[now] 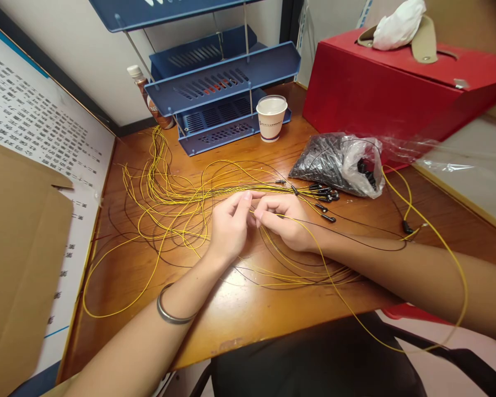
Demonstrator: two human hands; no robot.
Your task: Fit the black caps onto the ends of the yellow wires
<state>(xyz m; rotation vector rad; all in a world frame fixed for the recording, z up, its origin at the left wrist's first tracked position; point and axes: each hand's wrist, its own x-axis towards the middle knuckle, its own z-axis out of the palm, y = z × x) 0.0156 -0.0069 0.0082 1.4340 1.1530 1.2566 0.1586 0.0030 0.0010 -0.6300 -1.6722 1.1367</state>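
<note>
My left hand (230, 223) and my right hand (285, 219) meet over the middle of a wooden desk (240, 314), fingertips pinched together on a thin yellow wire (326, 264) that trails back past my right forearm and loops off the desk edge. Under and around both hands lies a tangle of yellow and black wires (165, 193). Several wires end in small black caps (324, 196) just right of my right hand. A metal bangle (169, 311) circles my left wrist.
A clear plastic bag of black parts (339, 162) lies at the right. Behind it stands a red box (397, 82) with a white cloth on top. A paper cup (271, 117), blue stacked trays (219, 82) and a bottle (146, 94) sit at the back. Cardboard (20, 264) leans at left.
</note>
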